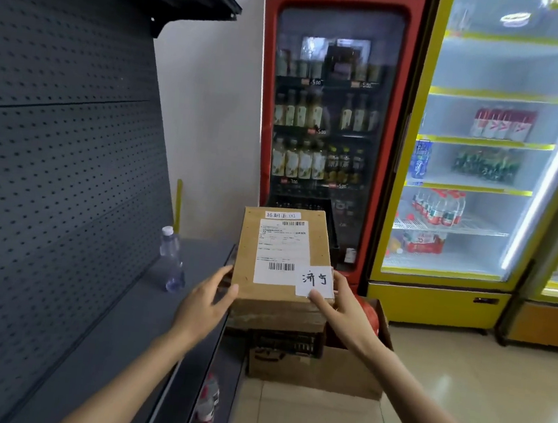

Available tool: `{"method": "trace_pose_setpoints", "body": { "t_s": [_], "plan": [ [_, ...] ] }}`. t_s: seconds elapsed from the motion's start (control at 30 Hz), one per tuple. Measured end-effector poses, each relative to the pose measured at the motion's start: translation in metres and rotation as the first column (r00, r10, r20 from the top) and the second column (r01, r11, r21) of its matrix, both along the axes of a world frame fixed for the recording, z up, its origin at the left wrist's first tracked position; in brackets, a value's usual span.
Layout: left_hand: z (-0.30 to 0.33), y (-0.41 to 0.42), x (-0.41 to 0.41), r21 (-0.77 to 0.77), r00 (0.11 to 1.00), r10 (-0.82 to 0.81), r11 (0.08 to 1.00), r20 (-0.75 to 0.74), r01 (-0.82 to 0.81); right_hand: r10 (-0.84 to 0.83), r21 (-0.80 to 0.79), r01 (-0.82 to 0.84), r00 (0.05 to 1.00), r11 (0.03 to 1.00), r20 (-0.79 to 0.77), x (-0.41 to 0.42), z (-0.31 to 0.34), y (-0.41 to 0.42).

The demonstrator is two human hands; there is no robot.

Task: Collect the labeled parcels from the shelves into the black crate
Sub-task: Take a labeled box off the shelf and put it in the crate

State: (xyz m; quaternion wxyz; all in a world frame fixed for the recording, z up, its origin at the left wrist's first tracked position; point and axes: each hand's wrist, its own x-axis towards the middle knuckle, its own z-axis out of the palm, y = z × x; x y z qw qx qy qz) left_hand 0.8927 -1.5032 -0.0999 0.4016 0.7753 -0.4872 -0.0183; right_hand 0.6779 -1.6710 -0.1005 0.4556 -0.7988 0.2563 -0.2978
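A brown cardboard parcel [284, 246] with a white shipping label and a handwritten white slip is held up in front of me, past the end of the grey shelf [115, 311]. My left hand [206, 303] grips its near left corner. My right hand [340, 307] grips its near right corner, thumb on the handwritten slip. Below the parcel sits a black crate [286, 344], mostly hidden; I cannot tell what it holds. A taped cardboard face just under the parcel may be a second box.
A clear plastic bottle [171, 258] stands on the grey shelf by the perforated back panel [53, 153]. An open cardboard box [315, 373] sits on the floor under the crate. A red drinks fridge [329, 113] and a yellow fridge [475, 163] stand ahead. Tiled floor lies right.
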Motion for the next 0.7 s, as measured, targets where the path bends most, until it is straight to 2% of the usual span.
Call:
{"method": "trace_pose_setpoints", "body": {
  "t_s": [0.1, 0.2, 0.33, 0.47, 0.57, 0.7],
  "plan": [
    [0.006, -0.062, 0.054, 0.013, 0.997, -0.073, 0.997, -0.004, 0.073, 0.024, -0.022, -0.025, 0.999, 0.999, -0.026, 0.041, 0.003, -0.055],
    [0.006, -0.122, 0.097, 0.009, 0.991, -0.129, 0.992, -0.014, 0.13, 0.035, 0.021, -0.034, 0.999, 0.999, -0.036, 0.076, 0.001, -0.108],
    [-0.004, -0.195, 0.132, 0.012, 0.988, -0.148, 0.989, -0.039, 0.149, 0.031, -0.058, -0.036, 0.996, 0.998, -0.087, 0.116, -0.011, -0.175],
    [-0.016, -0.27, 0.174, 0.01, 0.993, -0.117, 0.993, -0.019, 0.117, 0.005, -0.158, -0.025, 0.992, 0.987, -0.124, 0.167, -0.022, -0.254],
    [-0.023, -0.329, 0.21, 0.0, 0.994, -0.085, 0.996, -0.064, 0.085, -0.021, -0.235, -0.021, 0.984, 0.972, -0.176, 0.209, -0.027, -0.321],
    [-0.03, -0.4, 0.255, 0.011, 0.997, -0.013, 1.0, -0.07, 0.014, 0.007, -0.298, -0.082, 0.969, 0.951, -0.245, 0.263, -0.033, -0.399]
  ]
}}
